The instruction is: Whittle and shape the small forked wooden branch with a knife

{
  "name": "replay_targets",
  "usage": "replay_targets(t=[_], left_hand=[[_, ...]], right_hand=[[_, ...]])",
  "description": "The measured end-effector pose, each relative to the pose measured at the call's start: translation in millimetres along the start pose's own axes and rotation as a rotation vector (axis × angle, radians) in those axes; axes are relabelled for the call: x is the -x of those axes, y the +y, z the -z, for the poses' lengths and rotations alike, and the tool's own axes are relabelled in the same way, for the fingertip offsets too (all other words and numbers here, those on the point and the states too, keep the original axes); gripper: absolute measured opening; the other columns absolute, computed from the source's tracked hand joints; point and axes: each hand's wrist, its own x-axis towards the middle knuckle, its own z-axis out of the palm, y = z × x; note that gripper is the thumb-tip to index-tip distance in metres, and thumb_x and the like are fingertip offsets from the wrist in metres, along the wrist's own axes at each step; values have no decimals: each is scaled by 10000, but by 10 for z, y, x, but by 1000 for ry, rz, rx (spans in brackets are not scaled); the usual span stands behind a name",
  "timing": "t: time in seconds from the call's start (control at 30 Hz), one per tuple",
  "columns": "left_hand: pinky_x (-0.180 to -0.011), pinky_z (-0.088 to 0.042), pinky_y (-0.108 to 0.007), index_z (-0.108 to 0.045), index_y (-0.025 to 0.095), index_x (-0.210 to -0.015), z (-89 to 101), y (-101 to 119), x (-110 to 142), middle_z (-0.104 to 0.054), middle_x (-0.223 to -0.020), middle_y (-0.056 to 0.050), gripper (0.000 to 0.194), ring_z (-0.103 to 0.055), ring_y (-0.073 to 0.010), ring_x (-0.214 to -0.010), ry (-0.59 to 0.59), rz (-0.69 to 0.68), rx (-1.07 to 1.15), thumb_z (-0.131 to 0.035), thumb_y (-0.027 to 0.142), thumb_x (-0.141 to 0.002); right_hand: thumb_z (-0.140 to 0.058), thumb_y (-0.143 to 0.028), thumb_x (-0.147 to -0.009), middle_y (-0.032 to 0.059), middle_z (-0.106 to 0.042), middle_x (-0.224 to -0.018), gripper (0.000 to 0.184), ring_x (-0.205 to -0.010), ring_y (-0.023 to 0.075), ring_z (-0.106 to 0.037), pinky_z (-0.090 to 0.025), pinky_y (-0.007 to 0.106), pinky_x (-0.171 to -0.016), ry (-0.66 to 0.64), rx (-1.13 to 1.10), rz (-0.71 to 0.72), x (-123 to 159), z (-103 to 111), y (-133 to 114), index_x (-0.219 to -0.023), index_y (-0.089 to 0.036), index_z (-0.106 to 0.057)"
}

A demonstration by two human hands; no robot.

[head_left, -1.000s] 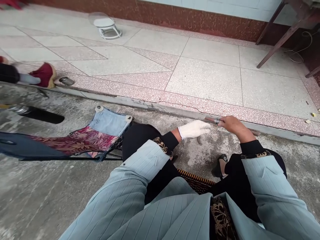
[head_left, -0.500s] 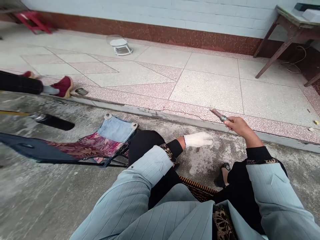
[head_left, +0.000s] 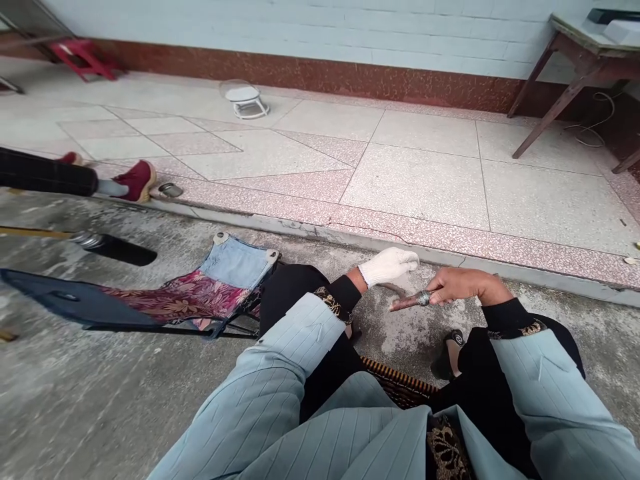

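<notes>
My left hand (head_left: 390, 265), in a white knitted glove, is closed with its fingers curled down above the concrete. A thin brownish stick-like piece (head_left: 394, 288) shows just below it; whether the glove grips that piece I cannot tell. My bare right hand (head_left: 457, 285) is wrapped round a brown wooden handle (head_left: 405, 303) with silvery wire (head_left: 423, 298) wound about it. The handle's bare end points left, under and slightly right of the gloved hand. The part inside my right fist is hidden.
A raised tiled step (head_left: 320, 230) runs across in front. To the left stand a folding chair (head_left: 175, 297) and a black cylinder on a yellowish pole (head_left: 125, 250). A person's red shoe (head_left: 137, 180) rests at the step's edge. A small white stool (head_left: 247, 100) and a wooden table (head_left: 575, 73) stand beyond.
My right hand has swung down and left from over the step, bringing the wire-wound handle close to the glove. My left hand has shifted slightly up and left.
</notes>
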Motion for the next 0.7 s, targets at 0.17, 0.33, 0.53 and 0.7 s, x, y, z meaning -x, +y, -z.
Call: replay_targets(t=[0.17, 0.33, 0.53, 0.7], left_hand=[[-622, -396, -246, -624, 143, -863, -122, -34, -45, -611, -763, -26, 308, -536, -132, -663, -39, 115, 170, -403, 354, -900], [-510, -386, -269, -652, 150, -855, -311, 145, 26, -553, -585, -25, 353, -471, -128, -509, -266, 85, 376, -437, 427, -896], [-542, -397, -258, -659, 174, -792, -358, 229, 53, -612, -640, -29, 316, -506, -127, -550, -300, 49, 316, -461, 404, -882], [-629, -396, -233, -653, 160, -858, -141, 111, -1, -632, -762, -12, 279, -545, -135, -686, -196, 10, 147, -456, 357, -860]], right_hand=[[-608, -468, -800, -2, -602, -689, 342, -581, 108, -490, -371, 241, -550, 377, -220, 59, 187, 90, -12, -947, -174, -700], [-555, -486, -818, 31, -584, -671, 388, -547, 118, -474, -362, 262, -529, 832, -314, -121, 112, 147, 185, -919, -129, -669], [-551, -408, -832, 94, -639, -746, 285, -626, 184, -522, -334, 291, -539, 819, 238, -428, -39, 113, 220, -923, -179, -696], [-625, -330, -785, 32, -574, -593, 207, -528, 132, -473, -331, 271, -528, 151, 188, -265, -7, 46, 136, -647, -177, -651]])
